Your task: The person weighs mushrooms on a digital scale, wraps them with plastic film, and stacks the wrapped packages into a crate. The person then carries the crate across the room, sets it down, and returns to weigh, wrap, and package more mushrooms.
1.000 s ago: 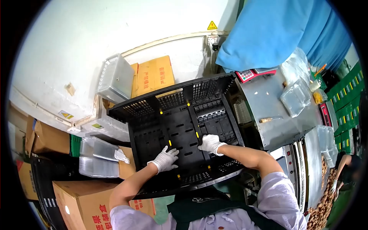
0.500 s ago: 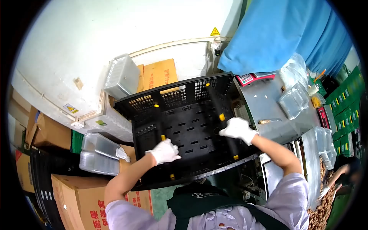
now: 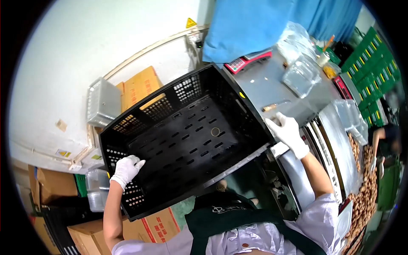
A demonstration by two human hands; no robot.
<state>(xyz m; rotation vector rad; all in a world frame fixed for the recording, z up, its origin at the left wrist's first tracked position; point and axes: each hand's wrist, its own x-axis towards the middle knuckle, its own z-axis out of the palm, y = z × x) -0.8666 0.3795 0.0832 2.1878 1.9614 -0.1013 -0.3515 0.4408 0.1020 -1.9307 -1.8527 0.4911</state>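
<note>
A black plastic crate (image 3: 182, 140) with slotted floor and perforated walls lies open before me, its side panels standing up. On its left wall rests my left hand (image 3: 127, 168), white-gloved, its fingers bent over the panel's inner side. My right hand (image 3: 287, 132), also gloved, is just beyond the crate's right corner with thumb and fingers apart, holding nothing. A thin ring-shaped band (image 3: 215, 131) lies on the crate floor.
A metal table (image 3: 259, 91) at the right bears a red scale (image 3: 246, 61), a brush-like tool (image 3: 270, 107) and clear trays (image 3: 301, 76). Cardboard boxes (image 3: 159, 227) stand below left. Far right, a co-worker's arm (image 3: 375, 146) is over brown produce (image 3: 363, 195).
The yellow-tabbed strips across the crate have swung out to the walls, baring the floor. My left hand moved left to the wall; my right hand moved right, off the crate. The view turned.
</note>
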